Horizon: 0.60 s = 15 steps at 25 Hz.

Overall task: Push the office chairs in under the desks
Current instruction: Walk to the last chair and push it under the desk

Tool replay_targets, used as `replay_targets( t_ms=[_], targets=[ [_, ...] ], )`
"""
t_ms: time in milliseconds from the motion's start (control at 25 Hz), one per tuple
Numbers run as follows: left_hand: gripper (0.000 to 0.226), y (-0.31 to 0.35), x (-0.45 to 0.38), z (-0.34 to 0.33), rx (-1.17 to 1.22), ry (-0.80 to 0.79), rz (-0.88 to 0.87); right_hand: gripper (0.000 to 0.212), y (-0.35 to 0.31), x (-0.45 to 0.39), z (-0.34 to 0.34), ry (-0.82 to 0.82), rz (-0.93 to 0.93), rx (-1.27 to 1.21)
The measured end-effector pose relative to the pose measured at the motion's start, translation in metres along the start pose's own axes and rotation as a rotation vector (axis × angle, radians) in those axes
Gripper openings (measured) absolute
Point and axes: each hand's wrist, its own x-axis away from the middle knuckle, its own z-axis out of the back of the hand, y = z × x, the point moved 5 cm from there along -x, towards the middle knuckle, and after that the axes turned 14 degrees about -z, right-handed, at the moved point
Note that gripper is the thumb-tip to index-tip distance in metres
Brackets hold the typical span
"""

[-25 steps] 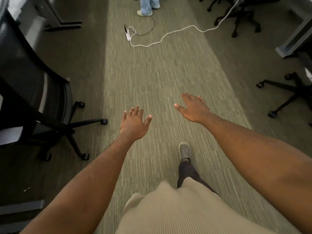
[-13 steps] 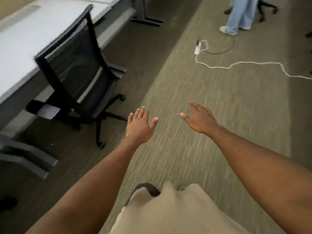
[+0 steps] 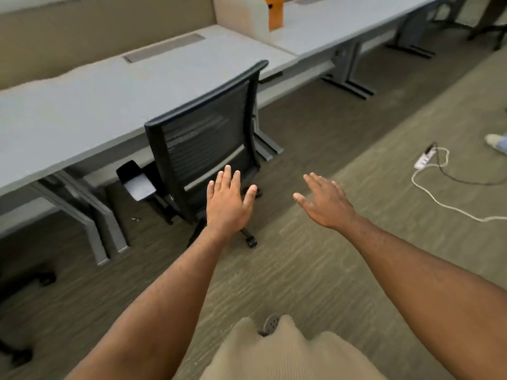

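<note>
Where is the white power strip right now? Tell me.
In the head view the white power strip lies on the carpet at the far right, right of the right hand, with its white cord looping beside it.

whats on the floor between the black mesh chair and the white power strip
In the head view, only bare carpet between the black mesh office chair and the white power strip.

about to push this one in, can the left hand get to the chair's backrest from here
Probably yes. The left hand is open and empty, the mesh backrest faces it, and nothing stands between them.
</note>
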Motion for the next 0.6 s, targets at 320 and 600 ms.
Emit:
replay_targets(
  t_ms=[320, 600],
  targets=[
    [0.065, -0.044, -0.061, 0.056, -0.008, 0.272, 0.204, 0.074, -0.084, -0.130, 0.037, 0.043, 0.300, -0.162],
    [0.067, -0.076, -0.096, 0.092, -0.140, 0.414, 0.502, 0.078, -0.168, -0.243, 0.088, 0.076, 0.560, -0.261]
  ],
)
